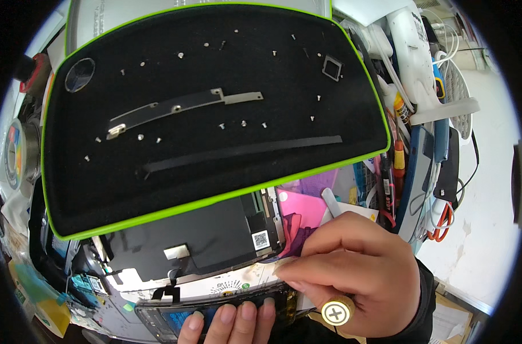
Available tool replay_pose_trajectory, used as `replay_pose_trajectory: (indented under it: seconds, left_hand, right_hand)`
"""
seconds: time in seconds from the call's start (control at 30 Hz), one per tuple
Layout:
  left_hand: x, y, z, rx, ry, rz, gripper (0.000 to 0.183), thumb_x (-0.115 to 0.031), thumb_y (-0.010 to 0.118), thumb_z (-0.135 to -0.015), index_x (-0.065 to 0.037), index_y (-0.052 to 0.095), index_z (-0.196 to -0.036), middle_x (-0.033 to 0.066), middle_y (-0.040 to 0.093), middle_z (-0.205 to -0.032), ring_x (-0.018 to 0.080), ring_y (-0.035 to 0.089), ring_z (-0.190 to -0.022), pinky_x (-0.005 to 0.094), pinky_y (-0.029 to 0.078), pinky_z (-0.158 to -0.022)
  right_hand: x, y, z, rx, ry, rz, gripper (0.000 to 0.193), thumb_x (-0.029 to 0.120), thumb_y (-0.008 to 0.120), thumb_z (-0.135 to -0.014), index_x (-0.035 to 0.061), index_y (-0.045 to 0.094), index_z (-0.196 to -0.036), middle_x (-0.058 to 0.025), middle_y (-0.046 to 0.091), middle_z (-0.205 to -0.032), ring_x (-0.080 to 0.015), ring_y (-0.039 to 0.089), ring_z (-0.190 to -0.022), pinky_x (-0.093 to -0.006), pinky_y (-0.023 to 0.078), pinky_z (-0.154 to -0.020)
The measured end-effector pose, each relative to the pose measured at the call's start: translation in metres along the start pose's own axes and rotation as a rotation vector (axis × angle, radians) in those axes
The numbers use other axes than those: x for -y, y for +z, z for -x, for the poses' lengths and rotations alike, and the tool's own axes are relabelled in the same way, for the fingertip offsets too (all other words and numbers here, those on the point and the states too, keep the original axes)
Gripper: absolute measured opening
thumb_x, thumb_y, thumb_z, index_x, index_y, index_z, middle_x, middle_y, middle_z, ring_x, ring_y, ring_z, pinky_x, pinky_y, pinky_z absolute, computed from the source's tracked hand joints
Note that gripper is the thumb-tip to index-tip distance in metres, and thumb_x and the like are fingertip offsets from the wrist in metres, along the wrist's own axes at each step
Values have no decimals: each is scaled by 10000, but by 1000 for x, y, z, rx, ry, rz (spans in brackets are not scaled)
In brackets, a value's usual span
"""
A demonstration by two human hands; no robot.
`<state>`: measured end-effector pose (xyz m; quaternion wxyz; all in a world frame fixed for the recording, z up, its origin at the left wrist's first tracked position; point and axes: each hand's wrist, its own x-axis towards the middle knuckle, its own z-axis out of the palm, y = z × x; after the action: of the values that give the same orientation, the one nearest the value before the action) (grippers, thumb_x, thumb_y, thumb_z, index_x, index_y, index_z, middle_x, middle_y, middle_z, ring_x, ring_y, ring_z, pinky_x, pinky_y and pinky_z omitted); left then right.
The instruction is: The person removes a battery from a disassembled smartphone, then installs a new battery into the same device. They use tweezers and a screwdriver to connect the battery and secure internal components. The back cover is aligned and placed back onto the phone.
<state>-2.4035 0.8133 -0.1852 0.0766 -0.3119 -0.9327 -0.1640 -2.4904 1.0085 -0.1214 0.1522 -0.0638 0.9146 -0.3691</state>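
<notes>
At the bottom, the fingers of my left hand [231,322] lie bent over the upper face of an opened phone body [152,321], gripping it. My right hand [367,269] is closed around a screwdriver, whose brass-coloured cap [336,313] with a cross mark points up. Its thumb and forefinger are pressed together at the phone's right end; anything between them is hidden. Just beyond the phone lies a detached dark screen panel [215,232], back side up, with a code label and flex cables. The tray's near edge covers part of the panel.
A black tray with a green rim [215,198] fills the far middle. On it sit several tiny screws [180,55], a long metal bracket [198,103], a dark strip [244,150] and a small square frame [332,68]. A solder spool [20,155] stands left; pens and cables crowd the right.
</notes>
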Motion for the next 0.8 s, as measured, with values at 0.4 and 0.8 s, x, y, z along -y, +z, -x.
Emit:
replay_pose_trajectory:
  seconds: [0.4,0.8]
  left_hand:
    - [0,3,2,-32,3,-33,269,-170,672,-944,-196,743,-1202,35,643,-1259,230,634,-1203,443,458,-1083]
    - [-2,2,3,-16,-18,-22,277,-172,685,-936,-194,744,-1206,36,659,-1261,230,635,-1206,442,449,-1089]
  right_hand:
    - [-16,8,1,42,-98,-70,229,-101,668,-751,31,697,-936,-97,636,-901,-266,645,-743,-321,519,-640]
    - [6,-8,-12,111,-144,124,212,-47,680,-760,27,681,-959,-95,639,-936,-288,653,-789,-341,526,-676]
